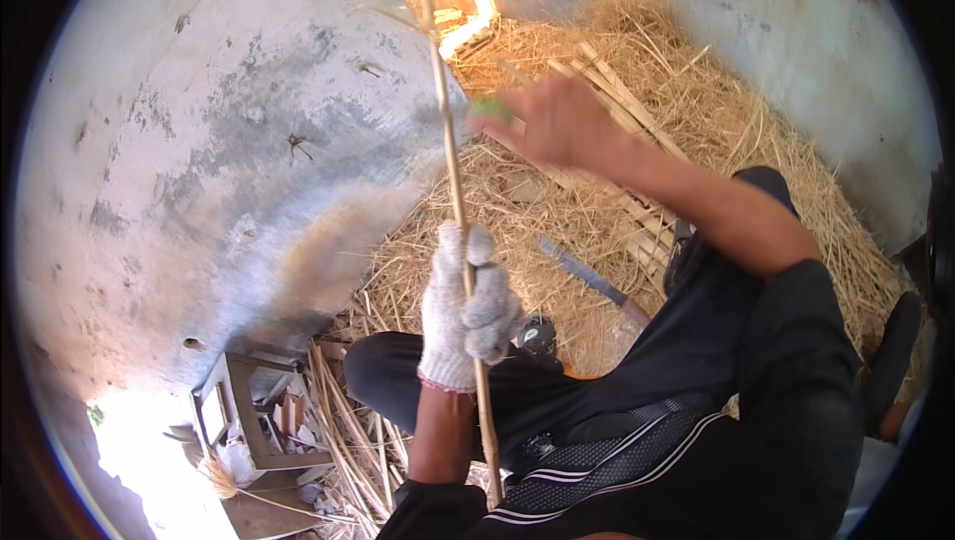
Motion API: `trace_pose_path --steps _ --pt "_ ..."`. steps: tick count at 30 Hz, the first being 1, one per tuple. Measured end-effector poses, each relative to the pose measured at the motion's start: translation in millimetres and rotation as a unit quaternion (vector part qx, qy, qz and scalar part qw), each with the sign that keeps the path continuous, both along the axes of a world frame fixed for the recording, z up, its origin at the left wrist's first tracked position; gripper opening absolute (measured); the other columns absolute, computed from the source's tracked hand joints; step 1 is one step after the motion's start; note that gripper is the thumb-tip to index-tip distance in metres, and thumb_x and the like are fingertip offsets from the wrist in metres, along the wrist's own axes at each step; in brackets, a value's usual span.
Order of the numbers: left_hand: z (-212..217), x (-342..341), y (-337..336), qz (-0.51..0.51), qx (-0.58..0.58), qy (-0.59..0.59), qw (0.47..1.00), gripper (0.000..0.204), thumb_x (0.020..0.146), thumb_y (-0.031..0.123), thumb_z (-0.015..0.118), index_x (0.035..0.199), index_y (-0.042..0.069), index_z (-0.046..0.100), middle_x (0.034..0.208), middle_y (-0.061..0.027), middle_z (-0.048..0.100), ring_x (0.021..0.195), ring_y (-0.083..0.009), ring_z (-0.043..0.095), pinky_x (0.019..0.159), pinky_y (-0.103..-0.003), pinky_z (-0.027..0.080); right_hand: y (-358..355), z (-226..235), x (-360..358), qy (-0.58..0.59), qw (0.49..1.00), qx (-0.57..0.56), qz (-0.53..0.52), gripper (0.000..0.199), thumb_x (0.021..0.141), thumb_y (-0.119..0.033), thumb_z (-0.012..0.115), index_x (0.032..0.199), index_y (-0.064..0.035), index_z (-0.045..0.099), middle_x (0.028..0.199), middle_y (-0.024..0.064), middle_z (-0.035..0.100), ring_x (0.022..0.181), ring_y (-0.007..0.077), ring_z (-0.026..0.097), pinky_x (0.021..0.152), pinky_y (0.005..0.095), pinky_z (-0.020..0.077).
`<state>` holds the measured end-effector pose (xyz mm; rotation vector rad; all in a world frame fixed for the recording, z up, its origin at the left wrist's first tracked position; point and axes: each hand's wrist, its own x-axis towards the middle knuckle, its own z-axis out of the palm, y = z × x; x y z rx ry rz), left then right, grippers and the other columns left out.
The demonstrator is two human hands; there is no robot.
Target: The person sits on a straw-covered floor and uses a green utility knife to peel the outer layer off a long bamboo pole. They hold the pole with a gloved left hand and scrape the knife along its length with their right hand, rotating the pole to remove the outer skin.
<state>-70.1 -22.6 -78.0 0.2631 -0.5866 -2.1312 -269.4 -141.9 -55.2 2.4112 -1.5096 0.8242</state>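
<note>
My left hand (468,306), in a pale knitted glove, is wrapped round a long, thin, knotty stick (453,157). The stick rises steeply from near my lap to the top edge of the view, with small side twigs high up. Bare and smeared by motion, my right hand (552,122) is held out just right of the stick's upper part. Its fingers are bent round a small green thing (490,110), too blurred to name. Whether that green thing touches the stick, I cannot tell.
A long-bladed knife (587,273) lies on the straw (507,202) in front of my crossed legs. Split slats (627,102) lie to the right. A worn wall (229,142) curves along the left. A wooden frame (234,411) with debris and loose canes (343,421) sit lower left.
</note>
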Motion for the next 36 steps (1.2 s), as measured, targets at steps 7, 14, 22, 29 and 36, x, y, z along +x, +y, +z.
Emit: trace_pose_path --steps 7,14,22,29,36 --pt "0.7 -8.8 3.9 0.004 -0.006 -0.051 0.999 0.038 0.105 0.045 0.032 0.091 0.014 0.048 0.042 0.0009 0.035 0.023 -0.0118 0.028 0.02 -0.025 0.023 -50.7 4.9 -37.0 -0.116 0.981 -0.146 -0.056 0.066 0.098 -0.063 0.035 0.055 -0.0138 0.043 0.045 -0.0056 0.03 0.038 0.0107 0.024 0.039 0.0299 0.0278" --pt "15.7 -10.9 13.6 0.217 -0.102 -0.35 0.905 0.03 0.103 0.034 0.045 0.105 0.007 0.057 0.049 -0.0015 0.043 0.031 -0.0116 0.038 0.028 -0.024 0.03 -19.7 6.2 -21.4 -0.323 0.913 0.147 0.201 0.072 0.097 -0.069 0.025 0.057 -0.0119 0.045 0.048 -0.0071 0.028 0.041 0.009 0.025 0.042 0.0295 0.0215" --pt "18.0 -13.3 11.2 0.287 -0.119 -0.411 0.857 0.026 0.102 0.03 0.049 0.106 0.005 0.058 0.052 -0.0005 0.045 0.034 -0.0097 0.041 0.029 -0.023 0.032 -5.1 -0.1 -8.2 -0.347 0.897 0.112 0.249 0.047 0.095 -0.049 0.057 0.073 -0.0075 0.06 0.054 -0.0061 0.039 0.05 0.0064 0.035 0.049 0.0277 0.0283" --pt "17.4 -18.5 11.0 0.276 -0.137 -0.469 0.827 0.034 0.102 0.033 0.047 0.109 0.002 0.058 0.053 -0.0009 0.047 0.036 -0.0102 0.043 0.031 -0.024 0.035 23.3 11.1 10.0 -0.328 0.876 0.205 0.289 0.029 0.093 -0.034 0.065 0.097 -0.0064 0.072 0.06 -0.0038 0.051 0.056 0.0074 0.042 0.054 0.0285 0.0336" --pt "4.4 -15.6 1.1 0.219 -0.153 -0.398 0.878 0.056 0.101 0.053 0.035 0.121 0.004 0.053 0.063 -0.0038 0.053 0.048 -0.0118 0.053 0.045 -0.025 0.048 25.0 10.8 5.2 -0.368 0.873 0.192 0.257 0.027 0.092 -0.029 0.066 0.095 -0.0022 0.067 0.059 -0.0053 0.048 0.052 0.0049 0.045 0.05 0.0245 0.0346"
